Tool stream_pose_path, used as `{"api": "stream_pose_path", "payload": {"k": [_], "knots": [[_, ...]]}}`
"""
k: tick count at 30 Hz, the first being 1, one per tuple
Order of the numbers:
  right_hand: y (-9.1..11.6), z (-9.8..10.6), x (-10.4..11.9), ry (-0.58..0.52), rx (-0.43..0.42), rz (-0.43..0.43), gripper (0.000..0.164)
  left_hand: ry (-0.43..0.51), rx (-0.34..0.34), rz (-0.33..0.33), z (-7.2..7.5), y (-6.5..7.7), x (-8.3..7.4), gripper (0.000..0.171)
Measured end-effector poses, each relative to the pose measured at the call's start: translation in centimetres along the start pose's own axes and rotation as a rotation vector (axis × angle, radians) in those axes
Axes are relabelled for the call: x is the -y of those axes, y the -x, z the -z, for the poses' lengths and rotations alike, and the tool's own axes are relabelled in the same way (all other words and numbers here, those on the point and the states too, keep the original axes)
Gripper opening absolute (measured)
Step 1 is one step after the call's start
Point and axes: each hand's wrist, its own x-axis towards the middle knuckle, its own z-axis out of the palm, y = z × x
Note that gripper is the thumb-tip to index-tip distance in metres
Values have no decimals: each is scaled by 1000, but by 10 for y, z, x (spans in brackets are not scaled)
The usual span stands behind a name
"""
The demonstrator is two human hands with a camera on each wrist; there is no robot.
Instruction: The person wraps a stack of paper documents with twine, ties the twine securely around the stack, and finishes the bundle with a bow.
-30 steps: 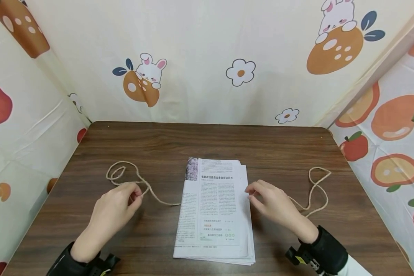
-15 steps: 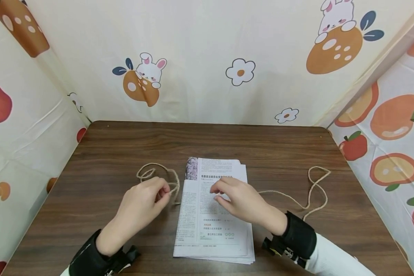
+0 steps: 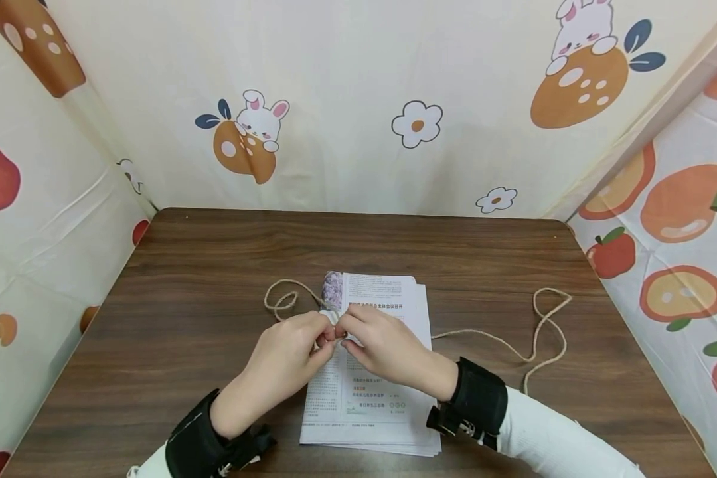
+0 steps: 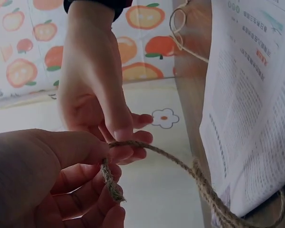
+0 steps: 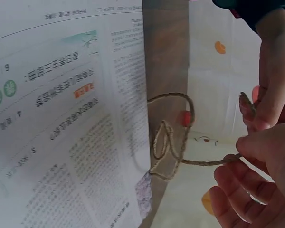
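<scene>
Twine (image 3: 287,299): loops left of the newspaper (image 3: 382,372), on the surface (image 3: 215,265). Left hand (image 3: 287,362): pinching twine end over newspaper. Right hand (image 3: 382,345): pinching twine, fingertips meeting left. Remainder trails right.

I sit at a dark wood-grain table (image 3: 227,265) with rounded far corners. A cream cartoon-print cloth (image 3: 346,73) hangs behind it, showing rabbits, flowers and orange mushrooms. The side panels (image 3: 675,219) carry apples and oranges, and the light is soft and even.
</scene>
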Motion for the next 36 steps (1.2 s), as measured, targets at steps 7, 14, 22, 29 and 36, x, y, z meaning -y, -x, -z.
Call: {"api": "stream_pose_path", "payload": {"k": [7, 14, 22, 29, 36], "knots": [[8, 11, -14, -83, -22, -38, 12, 7, 37, 54, 1, 3, 4, 15], [25, 40, -44, -137, -159, -96, 13, 7, 64, 127, -1, 16, 21, 15], [54, 87, -86, -27, -232, -328, 16, 14, 101, 189, -3, 26, 35, 14], [82, 120, -118, 41, -232, -490, 12, 19, 126, 221, -6, 29, 40, 13], [110, 138, -145, 97, -226, -587, 12, 30, 146, 238, -12, 30, 44, 12]]}}
